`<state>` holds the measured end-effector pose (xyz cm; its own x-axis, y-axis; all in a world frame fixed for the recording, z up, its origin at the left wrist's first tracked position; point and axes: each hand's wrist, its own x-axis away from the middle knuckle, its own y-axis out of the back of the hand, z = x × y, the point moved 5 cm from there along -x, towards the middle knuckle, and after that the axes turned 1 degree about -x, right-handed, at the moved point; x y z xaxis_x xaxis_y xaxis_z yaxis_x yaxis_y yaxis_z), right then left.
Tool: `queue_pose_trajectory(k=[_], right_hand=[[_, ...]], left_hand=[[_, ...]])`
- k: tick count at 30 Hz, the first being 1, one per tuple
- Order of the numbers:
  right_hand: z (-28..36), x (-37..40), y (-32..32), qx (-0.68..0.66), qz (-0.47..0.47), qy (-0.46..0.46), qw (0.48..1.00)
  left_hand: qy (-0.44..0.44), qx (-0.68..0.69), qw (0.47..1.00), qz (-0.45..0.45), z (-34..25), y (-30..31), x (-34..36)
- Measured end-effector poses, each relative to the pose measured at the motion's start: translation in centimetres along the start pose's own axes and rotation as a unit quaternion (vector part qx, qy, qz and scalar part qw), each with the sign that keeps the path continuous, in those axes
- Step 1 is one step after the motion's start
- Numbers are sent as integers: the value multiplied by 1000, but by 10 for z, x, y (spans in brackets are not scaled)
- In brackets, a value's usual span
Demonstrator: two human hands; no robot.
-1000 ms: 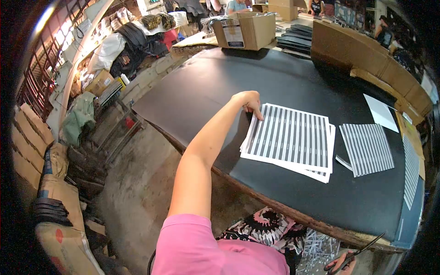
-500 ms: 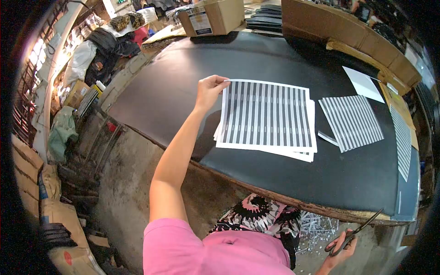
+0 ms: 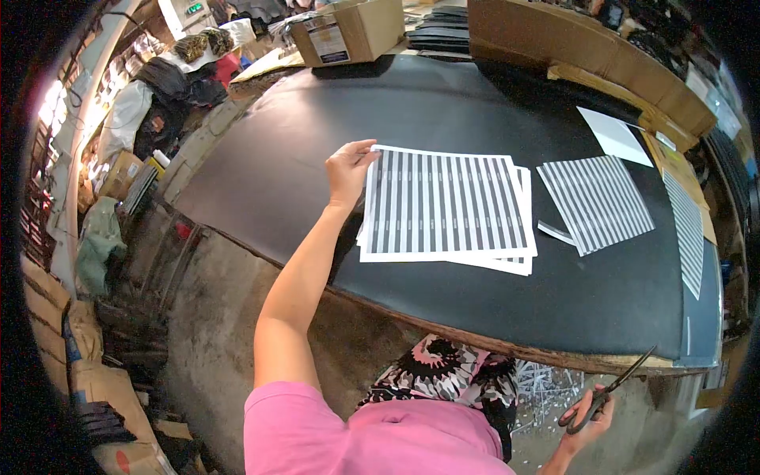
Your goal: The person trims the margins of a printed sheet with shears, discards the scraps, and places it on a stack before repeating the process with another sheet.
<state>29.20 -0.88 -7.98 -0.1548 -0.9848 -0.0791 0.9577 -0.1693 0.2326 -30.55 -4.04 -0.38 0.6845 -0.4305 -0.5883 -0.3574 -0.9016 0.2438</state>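
My left hand (image 3: 349, 172) pinches the upper left corner of a striped paper sheet (image 3: 445, 207), printed in black, grey and white bands with a white margin. More sheets (image 3: 518, 266) lie beneath it, their edges showing at the right and bottom. Low on the right, my right hand (image 3: 592, 427) is wrapped round the handles of dark scissors (image 3: 617, 383), whose blades point up and right by the table's front edge. Beside the stack lies a group of trimmed striped sheets (image 3: 599, 203), with a narrow paper strip (image 3: 556, 233) at its left.
The dark-topped table (image 3: 443, 305) has a worn wooden front edge. A plain white sheet (image 3: 616, 136) and a striped piece (image 3: 682, 231) lie at its right. Cardboard boxes (image 3: 347, 33) stand along the back. Paper scraps (image 3: 546, 396) litter the floor under the front edge.
The view has shifted slightly, so the table and sheets sit a little further left. My left hand still pinches the sheet's corner, and my right hand still holds the scissors.
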Motion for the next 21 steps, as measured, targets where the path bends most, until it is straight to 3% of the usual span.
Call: queue_pose_trajectory(k=[2, 6, 11, 16, 18, 20, 21], right_hand=[[-4, -1, 3, 1, -3, -7, 1000], [12, 3, -7, -16, 4, -5, 1000], [5, 2, -5, -44, 9, -8, 999], [9, 2, -2, -43, 9, -21, 999], [12, 3, -1, -33, 17, -8, 999], [14, 5, 0, -30, 24, -4, 999], [13, 5, 0, -39, 22, -2, 999]], left_hand=[[-91, -117, 989, -17, -17, 2, 4], [-96, -52, 994, -18, -18, 1, 2], [-84, -100, 990, -59, -38, 2, 4], [-111, -133, 985, 10, -27, 0, 2], [-227, -260, 938, -39, -51, -2, 8], [-208, -245, 947, 3, -68, -9, 13], [-185, -206, 951, 135, -76, -23, 19]])
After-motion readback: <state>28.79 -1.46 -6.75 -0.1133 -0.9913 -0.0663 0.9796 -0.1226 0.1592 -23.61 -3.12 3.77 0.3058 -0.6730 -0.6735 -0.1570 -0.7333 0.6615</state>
